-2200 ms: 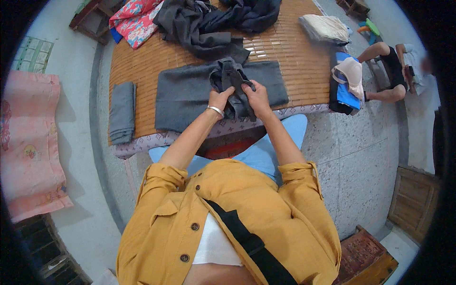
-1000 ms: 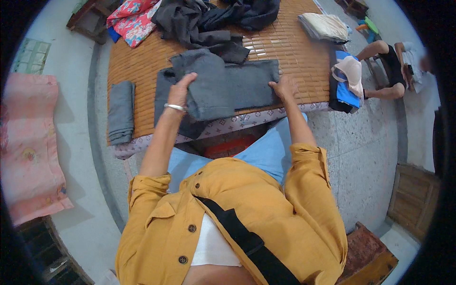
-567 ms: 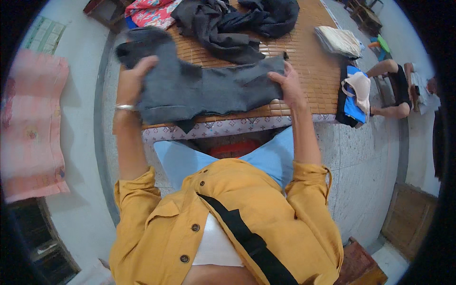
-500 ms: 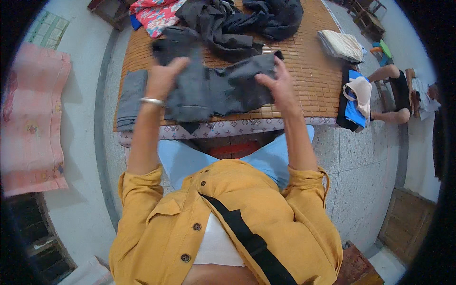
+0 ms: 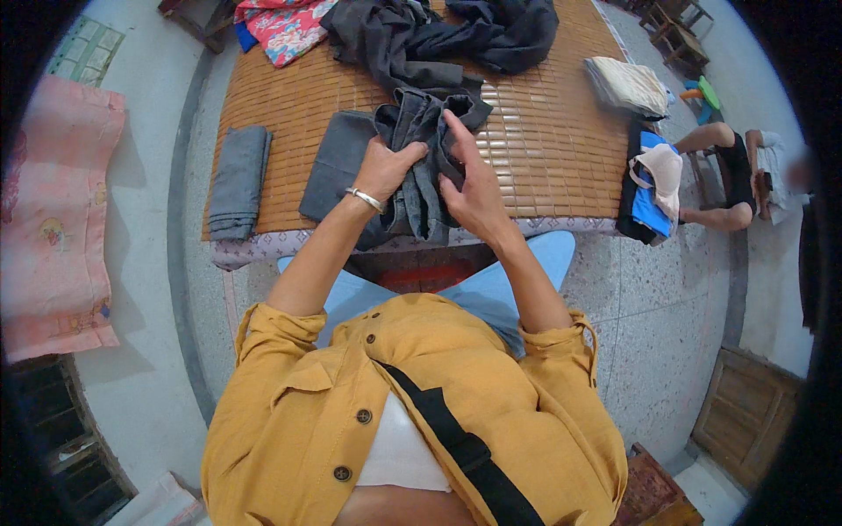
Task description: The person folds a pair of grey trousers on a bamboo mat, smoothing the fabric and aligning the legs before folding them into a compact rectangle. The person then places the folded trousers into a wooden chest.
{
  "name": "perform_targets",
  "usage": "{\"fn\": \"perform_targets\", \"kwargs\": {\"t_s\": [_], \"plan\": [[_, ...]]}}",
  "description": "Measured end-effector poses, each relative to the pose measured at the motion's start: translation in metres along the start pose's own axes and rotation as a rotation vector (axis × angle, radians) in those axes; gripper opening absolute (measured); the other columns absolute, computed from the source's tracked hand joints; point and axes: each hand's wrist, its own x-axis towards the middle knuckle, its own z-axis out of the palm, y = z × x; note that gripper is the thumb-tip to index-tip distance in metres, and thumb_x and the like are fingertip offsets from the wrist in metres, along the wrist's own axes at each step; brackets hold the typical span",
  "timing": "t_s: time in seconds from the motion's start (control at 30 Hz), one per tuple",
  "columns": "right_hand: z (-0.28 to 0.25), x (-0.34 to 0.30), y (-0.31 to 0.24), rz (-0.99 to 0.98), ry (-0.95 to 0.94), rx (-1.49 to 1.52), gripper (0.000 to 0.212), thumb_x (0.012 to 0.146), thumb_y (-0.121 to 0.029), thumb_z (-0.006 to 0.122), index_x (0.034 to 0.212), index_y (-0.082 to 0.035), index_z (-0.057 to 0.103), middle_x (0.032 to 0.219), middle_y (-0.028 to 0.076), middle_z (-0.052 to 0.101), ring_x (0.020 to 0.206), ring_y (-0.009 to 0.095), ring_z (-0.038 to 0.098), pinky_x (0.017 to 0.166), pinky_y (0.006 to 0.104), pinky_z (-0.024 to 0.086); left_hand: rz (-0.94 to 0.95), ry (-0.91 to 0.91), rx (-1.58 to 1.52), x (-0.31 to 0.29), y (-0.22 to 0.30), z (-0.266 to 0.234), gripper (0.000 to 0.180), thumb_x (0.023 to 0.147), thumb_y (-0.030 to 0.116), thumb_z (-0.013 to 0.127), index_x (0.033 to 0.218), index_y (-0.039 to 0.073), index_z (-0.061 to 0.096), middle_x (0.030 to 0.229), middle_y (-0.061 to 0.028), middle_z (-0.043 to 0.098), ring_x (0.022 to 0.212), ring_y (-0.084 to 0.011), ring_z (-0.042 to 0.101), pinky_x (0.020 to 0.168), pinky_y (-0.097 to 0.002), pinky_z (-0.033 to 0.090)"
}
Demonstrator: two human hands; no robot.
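Note:
A pair of dark grey trousers [image 5: 423, 197] is bunched up between my hands near the table's front edge, partly raised. Its flatter part [image 5: 338, 162] lies on the mat to the left. My left hand [image 5: 391, 170], with a silver bangle at the wrist, is closed on the bunched cloth, thumb on top. On the other side, my right hand [image 5: 476, 188] grips the cloth's right edge between thumb and fingers; some fingertips are hidden by fabric. Left of these stands a neatly folded dark grey garment [image 5: 239, 180].
Dark clothes [image 5: 491, 39] and a red floral cloth [image 5: 279, 31] lie at the far side of the bamboo mat [image 5: 553, 149]. Folded light clothes [image 5: 630, 86] sit at the right edge, near a beige bra [image 5: 664, 175] on blue cloth. Another person [image 5: 737, 171] sits beyond.
Both hands have come together toward the middle, the right one moving left. The trousers, spread out between them before, are now gathered and doubled over.

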Motion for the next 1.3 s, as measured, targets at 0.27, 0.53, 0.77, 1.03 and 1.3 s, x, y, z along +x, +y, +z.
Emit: {"fn": "perform_targets", "kwargs": {"t_s": [0.27,0.53,0.77,1.03,1.3], "plan": [[0.002,-0.011,0.003,0.174,-0.002,0.278,0.077,0.072,-0.001,0.060,0.136,-0.005,0.018,0.119,0.019,0.046,0.094,0.026,0.054,0.082,0.0319,0.045,0.038,0.041,0.155,-0.004,-0.003,0.009,0.031,0.072,0.016,0.064,0.096,-0.005,0.059,0.090,-0.0096,0.063,0.081,-0.0166,0.058,0.073,-0.0288,0.046],[-0.004,-0.016,0.015,0.378,0.109,0.143,0.098,0.064,-0.039,0.076,0.129,0.011,0.022,0.116,0.022,0.046,0.105,0.029,0.049,0.091,0.0345,0.038,-0.288,-0.287,-0.127,-0.025,0.001,0.030,0.046,0.083,0.039,0.055,0.113,0.004,0.052,0.101,-0.0072,0.060,0.092,-0.0166,0.057,0.078,-0.0373,0.048],[-0.024,-0.010,0.027,0.255,-0.011,-0.211,0.091,0.061,-0.028,0.076,0.127,0.009,0.025,0.115,0.026,0.047,0.107,0.032,0.050,0.090,0.0368,0.040,-0.504,-0.608,-0.683,-0.034,0.006,0.024,0.069,0.084,0.056,0.044,0.132,0.008,0.033,0.117,-0.0061,0.051,0.101,-0.0230,0.053,0.091,-0.0433,0.040],[-0.058,0.029,0.008,0.382,0.058,-0.009,0.052,0.065,-0.003,0.056,0.115,0.002,0.043,0.098,0.012,0.056,0.088,0.021,0.054,0.079,0.0323,0.043,-0.191,-0.345,-0.524,-0.048,-0.017,-0.006,0.047,0.088,0.036,0.049,0.119,0.001,0.047,0.110,-0.0113,0.054,0.087,-0.0197,0.057,0.080,-0.0329,0.048],[-0.208,0.137,-0.134,0.041,-0.143,0.171,0.030,0.077,-0.013,0.062,0.105,-0.003,0.059,0.094,0.010,0.063,0.085,0.020,0.060,0.082,0.0310,0.048,-0.036,0.278,-0.566,-0.073,-0.051,-0.112,0.024,0.086,0.021,0.053,0.100,0.001,0.056,0.079,-0.0063,0.061,0.067,-0.0133,0.059,0.062,-0.0263,0.050]]}}
